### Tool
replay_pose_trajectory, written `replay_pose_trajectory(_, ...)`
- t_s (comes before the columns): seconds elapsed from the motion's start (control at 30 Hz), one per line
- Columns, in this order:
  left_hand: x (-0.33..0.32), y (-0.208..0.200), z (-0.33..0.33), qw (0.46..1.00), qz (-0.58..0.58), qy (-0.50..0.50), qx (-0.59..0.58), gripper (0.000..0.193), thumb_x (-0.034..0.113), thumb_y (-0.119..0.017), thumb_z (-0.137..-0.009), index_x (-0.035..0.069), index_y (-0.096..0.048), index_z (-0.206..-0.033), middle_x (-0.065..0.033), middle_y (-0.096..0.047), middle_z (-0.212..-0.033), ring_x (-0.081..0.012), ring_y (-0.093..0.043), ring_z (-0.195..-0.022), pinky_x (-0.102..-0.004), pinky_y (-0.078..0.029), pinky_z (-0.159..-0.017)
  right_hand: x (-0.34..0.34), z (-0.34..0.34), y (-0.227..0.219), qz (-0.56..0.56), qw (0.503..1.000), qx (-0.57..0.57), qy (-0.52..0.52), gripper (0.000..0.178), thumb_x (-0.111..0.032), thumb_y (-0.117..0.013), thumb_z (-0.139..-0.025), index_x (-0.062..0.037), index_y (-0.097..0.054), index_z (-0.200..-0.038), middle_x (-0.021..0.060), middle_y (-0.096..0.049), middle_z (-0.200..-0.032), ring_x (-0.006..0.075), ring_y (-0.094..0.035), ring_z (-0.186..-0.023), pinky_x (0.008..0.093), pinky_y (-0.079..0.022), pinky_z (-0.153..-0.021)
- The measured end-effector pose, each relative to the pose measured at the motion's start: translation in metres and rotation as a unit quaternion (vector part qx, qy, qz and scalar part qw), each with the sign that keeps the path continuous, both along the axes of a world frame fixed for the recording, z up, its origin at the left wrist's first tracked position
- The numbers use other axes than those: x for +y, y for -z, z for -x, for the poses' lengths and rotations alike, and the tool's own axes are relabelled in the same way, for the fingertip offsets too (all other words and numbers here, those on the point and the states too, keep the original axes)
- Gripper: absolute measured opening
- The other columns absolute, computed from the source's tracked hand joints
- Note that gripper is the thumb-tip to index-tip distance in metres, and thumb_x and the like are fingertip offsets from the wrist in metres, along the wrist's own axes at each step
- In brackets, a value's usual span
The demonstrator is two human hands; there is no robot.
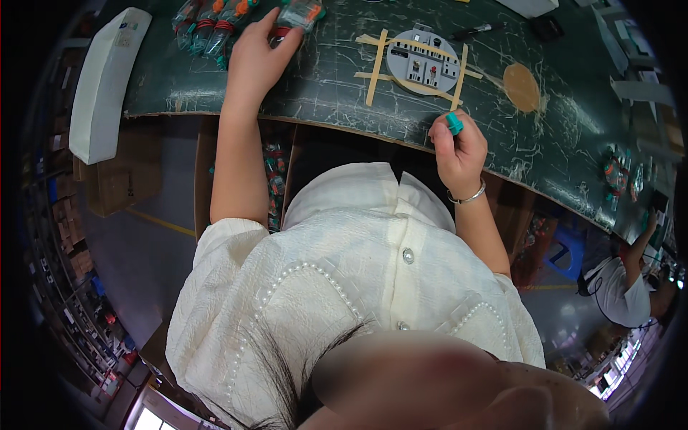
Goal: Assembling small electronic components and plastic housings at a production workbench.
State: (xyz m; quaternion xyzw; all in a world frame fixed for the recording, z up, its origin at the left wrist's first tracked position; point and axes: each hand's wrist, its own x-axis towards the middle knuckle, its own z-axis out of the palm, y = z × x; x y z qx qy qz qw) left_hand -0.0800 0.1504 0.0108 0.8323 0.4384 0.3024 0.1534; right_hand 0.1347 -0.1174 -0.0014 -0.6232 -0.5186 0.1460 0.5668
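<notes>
My left hand is at the far left of the green bench, thumb and finger closed around a clear plastic unit with orange and green parts and a red coil. Several similar clear units with red wire lie just left of it. Near the bench's front edge, my right hand pinches a small teal green plastic cap. Just beyond that hand sits a round grey fixture bearing small raised blocks and a red part. Strips of masking tape cross and flank it.
A brown disc lies right of the fixture, with a dark pen and a black object behind. A long white box stands at left. More clear units lie at right, near another person.
</notes>
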Motion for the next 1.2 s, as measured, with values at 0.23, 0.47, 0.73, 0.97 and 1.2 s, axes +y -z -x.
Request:
replay_pose_trajectory(0.23, -0.003, -0.003, 0.000, 0.971, -0.217, -0.088, 0.053, 0.042, 0.028, -0.068, -0.090, 0.007, -0.066, -0.126, -0.0141, -0.066, -0.110, -0.0330, -0.062, -0.100, -0.0419, -0.048, -0.089, 0.000, -0.001, 0.000, 0.000, 1.000, 0.000, 0.014, 0.010, -0.006, -0.068, -0.087, -0.0001, -0.061, -0.083, 0.0094, -0.060, -0.077, 0.0204, -0.056, -0.065, 0.0295, -0.045, -0.061)
replay_pose_trajectory(0.47, -0.098, -0.006, -0.051, 0.977, -0.156, 0.133, -0.056, 0.037, 0.014, -0.072, -0.082, 0.007, -0.066, -0.118, -0.0129, -0.061, -0.116, -0.0336, -0.055, -0.114, -0.0441, -0.042, -0.098, -0.002, 0.003, 0.002, 0.013, 0.998, 0.053, 0.035, 0.007, -0.008, -0.067, -0.091, -0.0009, -0.064, -0.090, 0.0070, -0.064, -0.080, 0.0152, -0.059, -0.068, 0.0271, -0.048, -0.063)
replay_pose_trajectory(0.73, -0.120, 0.010, -0.066, 0.978, -0.114, 0.172, -0.037, 0.038, 0.015, -0.074, -0.080, 0.007, -0.067, -0.116, -0.0105, -0.062, -0.116, -0.0317, -0.056, -0.114, -0.0454, -0.042, -0.096, -0.002, 0.003, -0.001, 0.035, 0.996, 0.080, 0.029, 0.010, -0.009, -0.068, -0.091, -0.0016, -0.067, -0.097, 0.0064, -0.068, -0.085, 0.0112, -0.063, -0.074, 0.0264, -0.050, -0.067)
replay_pose_trajectory(0.97, -0.120, 0.009, -0.066, 0.969, -0.126, 0.203, -0.065, 0.034, 0.014, -0.074, -0.079, 0.006, -0.068, -0.111, -0.0105, -0.065, -0.106, -0.0319, -0.062, -0.101, -0.0419, -0.048, -0.087, -0.010, 0.000, -0.013, 0.033, 0.962, 0.271, 0.007, 0.008, -0.008, -0.061, -0.098, -0.0001, -0.062, -0.100, 0.0016, -0.063, -0.085, 0.0069, -0.057, -0.073, 0.0211, -0.048, -0.066)
replay_pose_trajectory(1.2, -0.117, 0.009, -0.063, 0.967, -0.121, 0.210, -0.077, 0.031, 0.013, -0.073, -0.079, 0.006, -0.069, -0.109, -0.0105, -0.065, -0.105, -0.0315, -0.062, -0.100, -0.0422, -0.048, -0.087, -0.045, -0.014, -0.032, -0.057, 0.893, 0.445, 0.035, 0.012, -0.012, -0.052, -0.100, -0.0010, -0.057, -0.100, 0.0082, -0.058, -0.080, 0.0177, -0.054, -0.072, 0.0304, -0.045, -0.067)
